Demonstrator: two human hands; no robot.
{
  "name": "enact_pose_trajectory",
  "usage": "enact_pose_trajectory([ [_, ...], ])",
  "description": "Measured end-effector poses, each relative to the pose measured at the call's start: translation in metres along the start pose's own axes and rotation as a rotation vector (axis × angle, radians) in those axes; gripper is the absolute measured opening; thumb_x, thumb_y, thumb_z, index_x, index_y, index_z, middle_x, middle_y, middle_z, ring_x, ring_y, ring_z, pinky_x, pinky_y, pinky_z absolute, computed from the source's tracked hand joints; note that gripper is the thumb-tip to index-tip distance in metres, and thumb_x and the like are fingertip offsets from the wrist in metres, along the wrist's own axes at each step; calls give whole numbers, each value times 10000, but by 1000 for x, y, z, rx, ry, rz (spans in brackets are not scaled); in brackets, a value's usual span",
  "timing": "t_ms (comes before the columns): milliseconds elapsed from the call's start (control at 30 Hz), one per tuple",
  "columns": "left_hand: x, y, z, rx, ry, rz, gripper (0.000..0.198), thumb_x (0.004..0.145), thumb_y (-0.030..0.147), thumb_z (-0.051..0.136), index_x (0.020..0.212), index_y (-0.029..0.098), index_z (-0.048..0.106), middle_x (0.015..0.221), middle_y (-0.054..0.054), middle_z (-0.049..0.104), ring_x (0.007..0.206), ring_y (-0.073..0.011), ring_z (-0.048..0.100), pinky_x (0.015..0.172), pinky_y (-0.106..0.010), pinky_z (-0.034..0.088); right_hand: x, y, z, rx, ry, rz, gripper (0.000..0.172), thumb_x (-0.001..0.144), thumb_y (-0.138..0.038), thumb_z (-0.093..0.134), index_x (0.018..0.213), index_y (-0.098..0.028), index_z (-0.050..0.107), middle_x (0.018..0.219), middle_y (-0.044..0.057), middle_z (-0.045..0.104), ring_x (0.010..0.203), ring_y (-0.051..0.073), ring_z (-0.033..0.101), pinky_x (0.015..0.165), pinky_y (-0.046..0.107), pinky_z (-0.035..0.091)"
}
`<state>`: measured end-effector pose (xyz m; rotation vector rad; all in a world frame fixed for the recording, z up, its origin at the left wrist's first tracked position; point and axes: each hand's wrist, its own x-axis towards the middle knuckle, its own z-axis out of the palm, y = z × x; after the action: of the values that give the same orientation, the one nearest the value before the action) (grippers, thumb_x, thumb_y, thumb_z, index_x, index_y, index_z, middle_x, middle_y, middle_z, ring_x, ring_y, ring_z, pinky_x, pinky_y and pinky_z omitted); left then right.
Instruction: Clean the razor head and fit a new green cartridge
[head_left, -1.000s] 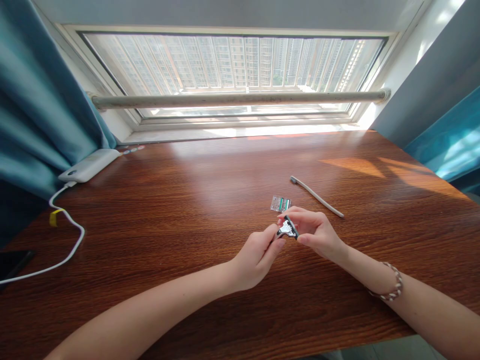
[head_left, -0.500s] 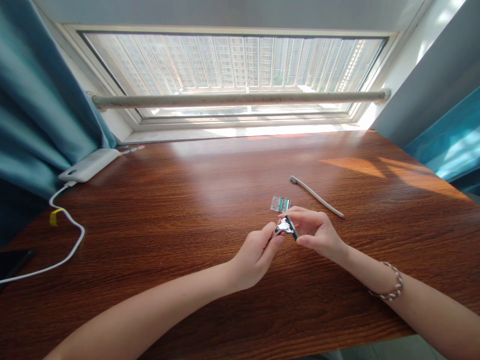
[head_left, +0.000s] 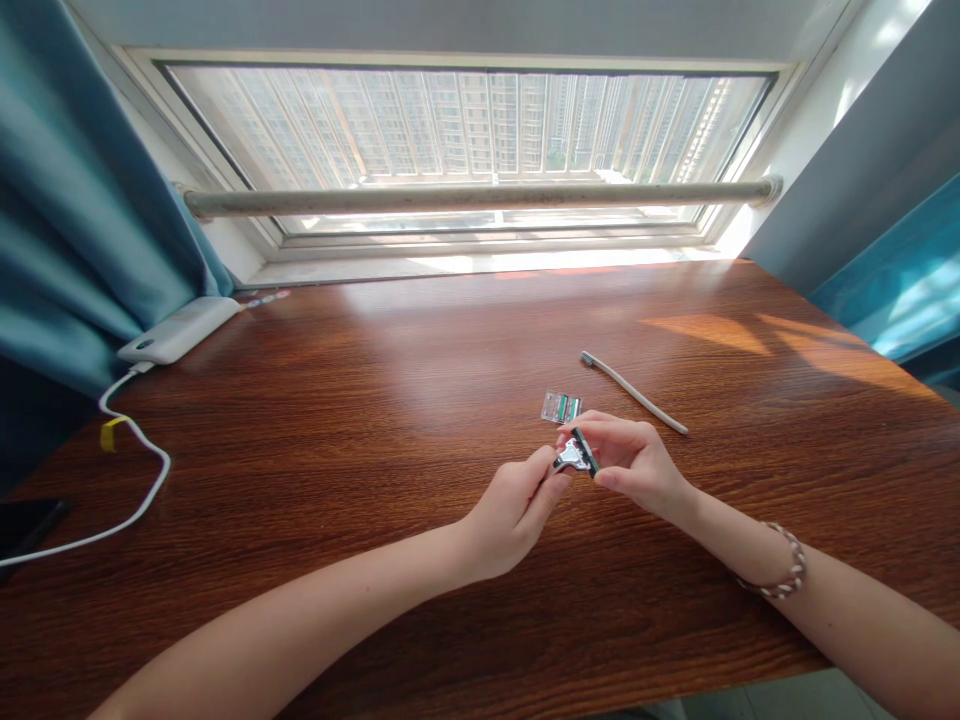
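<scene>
My left hand [head_left: 514,510] is closed around the handle of a silver razor [head_left: 571,456], most of which its fingers hide. At the razor's head sits a dark blade cartridge [head_left: 586,452]. My right hand [head_left: 637,465] grips this cartridge by its two ends, between thumb and fingers. Just behind the right fingertips lies a clear plastic case [head_left: 561,407] with green and white blade cartridges in it. A white toothbrush [head_left: 634,392] with dark bristles rests on the table beyond my right hand.
The brown wooden table [head_left: 337,400] reaches to the window. At the far left, a white power bank [head_left: 180,330] has a white cable [head_left: 166,465] with a yellow tag plugged in. A dark flat object [head_left: 30,525] lies at the left edge. A blue curtain [head_left: 90,200] hangs nearby.
The razor's head and cartridge have turned very slightly between my fingers. Both hands stay almost in place, and everything on the table is where it was.
</scene>
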<state>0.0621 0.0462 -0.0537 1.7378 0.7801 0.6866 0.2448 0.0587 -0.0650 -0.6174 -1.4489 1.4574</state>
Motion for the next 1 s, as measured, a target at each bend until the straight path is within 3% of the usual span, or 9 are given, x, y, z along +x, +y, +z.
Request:
enact_pose_trajectory([
  [500,0,1,-2,77,-82,29,198,898,300,284,812,159,394,578,58,316,506,-68,261,500,-214,249,0,1,-7,-59,-66,-47,403,690,-269,693,1083,-239,610,1034,75,554,926,194,556,753,315,511],
  [1000,2,1,-4,136,-65,104,170,893,264,295,838,155,413,599,50,336,520,-68,278,506,-202,270,0,-3,-4,-85,-65,-16,403,722,-329,659,1106,-225,594,1067,91,561,929,198,553,752,314,503],
])
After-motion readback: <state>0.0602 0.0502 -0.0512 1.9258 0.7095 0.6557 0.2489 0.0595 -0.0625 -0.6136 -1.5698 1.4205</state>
